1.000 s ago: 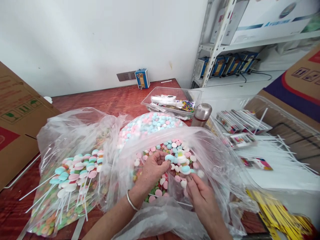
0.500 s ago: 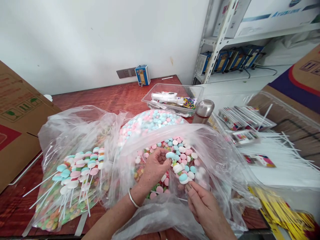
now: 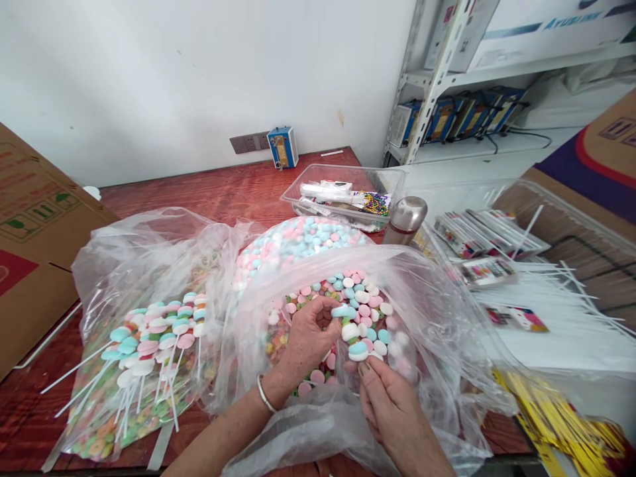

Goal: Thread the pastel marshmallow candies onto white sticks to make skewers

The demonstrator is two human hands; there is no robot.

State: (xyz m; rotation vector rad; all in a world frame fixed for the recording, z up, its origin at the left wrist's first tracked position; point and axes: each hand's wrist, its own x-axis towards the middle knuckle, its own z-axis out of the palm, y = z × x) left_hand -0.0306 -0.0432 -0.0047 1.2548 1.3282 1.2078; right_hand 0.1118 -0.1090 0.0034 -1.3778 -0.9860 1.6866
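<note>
Head view: frame centre, left hand [image 3: 312, 334] pinching a pale-blue candy [image 3: 342, 311] at the upper end of a candy skewer [image 3: 353, 334]; right hand [image 3: 390, 397] pinching its lower end. Candy lollipops [image 3: 158, 328] lower left, atop plastic bag [image 3: 97, 430].

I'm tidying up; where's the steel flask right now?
In the head view, the steel flask is right of centre, beside the clear plastic tray's front right corner, behind the open plastic bag.

"AYUSLINK" on wht box [image 3: 551, 40]; glass [image 3: 18, 228], arrows [image 3: 43, 212], umbrella signs [image 3: 64, 198] on L carton [image 3: 47, 248].
</note>
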